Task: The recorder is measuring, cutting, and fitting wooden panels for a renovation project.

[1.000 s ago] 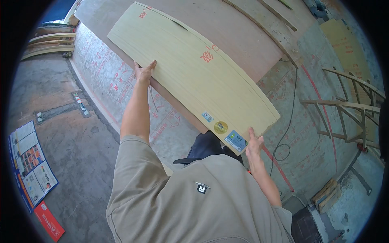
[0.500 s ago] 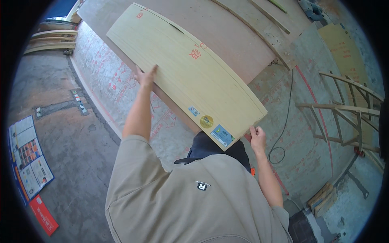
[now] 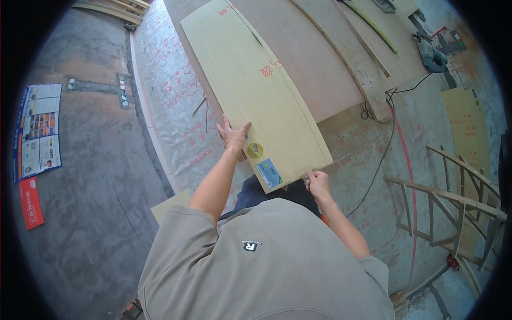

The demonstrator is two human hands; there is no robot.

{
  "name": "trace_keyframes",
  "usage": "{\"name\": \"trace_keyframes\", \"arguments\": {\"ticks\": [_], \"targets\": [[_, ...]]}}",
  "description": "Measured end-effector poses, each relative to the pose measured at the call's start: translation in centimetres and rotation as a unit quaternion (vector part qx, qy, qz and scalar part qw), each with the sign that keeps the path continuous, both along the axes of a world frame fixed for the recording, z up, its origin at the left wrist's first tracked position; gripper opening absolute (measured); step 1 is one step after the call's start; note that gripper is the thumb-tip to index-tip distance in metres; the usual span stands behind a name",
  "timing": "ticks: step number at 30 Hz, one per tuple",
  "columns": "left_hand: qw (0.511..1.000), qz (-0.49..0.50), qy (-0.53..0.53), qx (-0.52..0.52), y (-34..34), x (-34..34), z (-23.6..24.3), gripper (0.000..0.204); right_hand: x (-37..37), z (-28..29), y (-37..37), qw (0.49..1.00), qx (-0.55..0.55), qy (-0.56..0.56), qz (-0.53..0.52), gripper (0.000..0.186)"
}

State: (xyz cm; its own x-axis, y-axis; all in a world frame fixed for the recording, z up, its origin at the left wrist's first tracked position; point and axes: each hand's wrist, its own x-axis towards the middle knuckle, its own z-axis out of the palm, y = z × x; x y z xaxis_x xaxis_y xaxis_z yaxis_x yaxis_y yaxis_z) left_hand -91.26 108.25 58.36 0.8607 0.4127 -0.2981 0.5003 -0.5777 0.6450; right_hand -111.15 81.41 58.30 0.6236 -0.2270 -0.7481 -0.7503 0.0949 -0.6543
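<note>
A long pale-yellow wooden panel (image 3: 261, 101), with one curved side, stretches away in front of me. Red printing, a round gold sticker (image 3: 255, 151) and a blue label (image 3: 269, 172) mark its face. My left hand (image 3: 233, 137) straddles the panel's straight left edge beside the gold sticker, thumb on top and other fingers spread at the edge. At the near end, close to the right corner, my right hand (image 3: 319, 184) is closed with its fingertips on the panel's edge; its finger undersides are hidden. A thin line runs along the curved side.
Beneath the panel lies a large pinkish sheet (image 3: 309, 101) bearing curved wood strips (image 3: 341, 50). A jigsaw-like power tool (image 3: 431, 57) and black cord (image 3: 381, 165) are at right, with wooden frames (image 3: 448, 194) nearer. A printed poster (image 3: 40, 130) lies on the floor at left.
My left hand has slid nearer along the panel's left edge, down beside the stickers. My right hand keeps its place on the near end. The view has turned, so the panel appears steeper.
</note>
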Motion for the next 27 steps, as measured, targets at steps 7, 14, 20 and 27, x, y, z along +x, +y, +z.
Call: {"name": "trace_keyframes", "arguments": {"ticks": [7, 14, 20, 27], "targets": [[0.999, 0.004, -0.027, -0.03, 0.4, 0.3, -1.5, 0.119, 0.6, 0.4, -0.3, 0.999, 0.047, 0.021, -0.007, 0.033], [0.999, -0.003, -0.031, -0.019, 0.4, 0.3, -1.6, 0.12, 0.5, 0.4, -0.2, 0.998, 0.051, 0.015, -0.019, 0.033], [0.999, 0.004, -0.032, -0.015, 0.2, 0.2, -1.7, 0.12, 0.2, -0.4, 0.0, 0.998, 0.045, -0.005, -0.042, 0.034], [0.999, 0.002, -0.048, -0.018, 0.5, 0.6, -1.8, 0.119, 0.7, 0.0, 0.5, 0.999, 0.029, -0.003, -0.046, 0.033]]}}
